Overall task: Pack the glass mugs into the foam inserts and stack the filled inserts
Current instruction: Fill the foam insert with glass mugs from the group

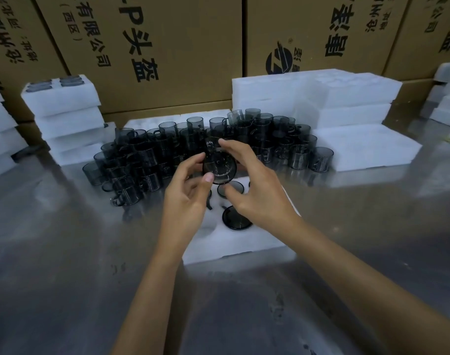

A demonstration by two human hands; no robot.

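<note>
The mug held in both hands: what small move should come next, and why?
Probably lower the mug into a free pocket of the foam insert below. Both the left hand and right hand hold it above the insert, where one seated mug already sits.

A grey, glossy metal counter (65, 265) is seen carrying everything. A white foam insert with round pockets (244, 242) is laid flat at its middle, and just behind it a dense cluster of smoky dark glass mugs with handles (147, 160) is stood directly on the surface. Stacks of white foam inserts (65, 119) are set at the left, wider white foam slabs (359, 147) at the right, and brown printed cardboard cartons (167, 47) are ranged along the back.
</note>
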